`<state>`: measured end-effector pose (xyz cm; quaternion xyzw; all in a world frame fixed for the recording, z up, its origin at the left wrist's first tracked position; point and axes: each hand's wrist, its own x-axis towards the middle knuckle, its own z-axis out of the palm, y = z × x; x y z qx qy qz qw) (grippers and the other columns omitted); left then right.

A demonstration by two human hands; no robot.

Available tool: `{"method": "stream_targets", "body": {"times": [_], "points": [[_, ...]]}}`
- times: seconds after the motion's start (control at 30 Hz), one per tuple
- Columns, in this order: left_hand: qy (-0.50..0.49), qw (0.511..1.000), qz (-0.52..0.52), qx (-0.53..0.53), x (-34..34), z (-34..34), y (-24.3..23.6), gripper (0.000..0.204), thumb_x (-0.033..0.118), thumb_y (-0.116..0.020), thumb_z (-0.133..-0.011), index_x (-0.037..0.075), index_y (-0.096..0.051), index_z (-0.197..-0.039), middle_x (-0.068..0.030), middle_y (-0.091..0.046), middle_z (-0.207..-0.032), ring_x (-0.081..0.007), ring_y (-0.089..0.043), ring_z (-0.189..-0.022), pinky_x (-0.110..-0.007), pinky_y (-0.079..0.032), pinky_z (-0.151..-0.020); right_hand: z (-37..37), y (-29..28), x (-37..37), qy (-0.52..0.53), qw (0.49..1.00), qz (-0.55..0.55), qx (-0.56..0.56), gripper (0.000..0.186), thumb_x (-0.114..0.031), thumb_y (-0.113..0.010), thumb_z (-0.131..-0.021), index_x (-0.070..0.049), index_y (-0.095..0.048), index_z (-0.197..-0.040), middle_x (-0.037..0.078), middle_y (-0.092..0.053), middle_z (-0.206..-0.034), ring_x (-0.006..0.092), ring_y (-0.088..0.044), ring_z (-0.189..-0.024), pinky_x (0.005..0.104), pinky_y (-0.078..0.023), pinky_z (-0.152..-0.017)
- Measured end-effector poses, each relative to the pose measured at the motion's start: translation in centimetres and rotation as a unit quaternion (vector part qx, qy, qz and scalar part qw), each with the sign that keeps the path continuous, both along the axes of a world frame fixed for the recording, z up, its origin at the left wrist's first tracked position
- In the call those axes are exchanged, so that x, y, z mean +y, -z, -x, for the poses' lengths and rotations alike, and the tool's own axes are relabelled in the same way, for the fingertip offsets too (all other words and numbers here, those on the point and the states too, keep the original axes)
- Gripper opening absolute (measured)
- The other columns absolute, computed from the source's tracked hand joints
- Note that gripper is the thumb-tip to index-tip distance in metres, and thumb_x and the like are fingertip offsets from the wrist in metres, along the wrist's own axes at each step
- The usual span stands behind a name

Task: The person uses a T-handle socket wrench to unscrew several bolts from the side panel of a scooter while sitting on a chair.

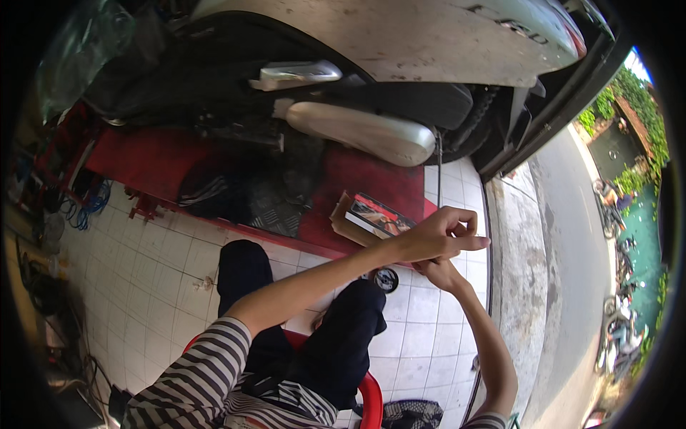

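Observation:
My left hand [434,237] reaches across to the right, held above the tiled floor beside an open carton. One finger is bent over toward another that points right. These fingers look closed, with nothing plain to see between them. Just below, my right hand [437,272] is up against the left one. Its fingers are curled and partly hidden behind my left hand, so whatever they grip does not show. The carton [350,227], with a red, black and white printed flap, sits on the edge of a red platform [350,179], partly behind my left forearm.
A scooter with a pale body [429,43] and silver lower cover [357,129] stands on the platform. A round black container [386,279] rests on the tiles below my forearm. A red stool [371,397] is under me. Blue cable [93,207] lies left; a road [572,250] runs right.

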<state>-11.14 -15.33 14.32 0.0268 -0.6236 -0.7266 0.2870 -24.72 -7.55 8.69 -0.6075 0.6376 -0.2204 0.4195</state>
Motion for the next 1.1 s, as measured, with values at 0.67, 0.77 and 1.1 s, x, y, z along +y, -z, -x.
{"method": "stream_targets", "body": {"times": [0.67,0.77,1.1], "points": [[0.369,0.912,0.061,0.166,-3.7,1.9,2.3,0.046,0.012,-0.059,-0.100,0.000,-0.044,-0.058,-0.0062,-0.040,-0.050,-0.0192,-0.042,-0.046,-0.035,-0.031,-0.051,3.4,-3.1,-1.1,-0.166,0.986,0.006,0.011,0.024,-0.020,-0.067,-0.068,0.003,-0.058,-0.066,0.024,-0.061,-0.068,0.0470,-0.054,-0.064,0.0466,-0.047,-0.060],[0.380,0.902,0.019,0.205,-3.7,2.2,2.1,0.045,0.009,-0.058,-0.099,0.001,-0.040,-0.058,-0.0071,-0.038,-0.050,-0.0234,-0.043,-0.047,-0.037,-0.032,-0.051,3.2,-4.5,-2.0,-0.135,0.987,-0.082,-0.029,0.024,-0.018,-0.067,-0.068,0.004,-0.058,-0.068,0.024,-0.060,-0.068,0.0474,-0.055,-0.067,0.0464,-0.047,-0.060],[0.371,0.894,0.061,0.245,-3.8,2.8,3.0,0.043,0.017,-0.053,-0.101,0.000,-0.052,-0.062,-0.0074,-0.047,-0.049,-0.0209,-0.047,-0.044,-0.035,-0.039,-0.055,3.4,-4.4,-2.3,-0.177,0.978,-0.107,-0.005,0.025,-0.017,-0.067,-0.068,0.007,-0.057,-0.068,0.025,-0.059,-0.066,0.0479,-0.055,-0.067,0.0467,-0.047,-0.060]]}}
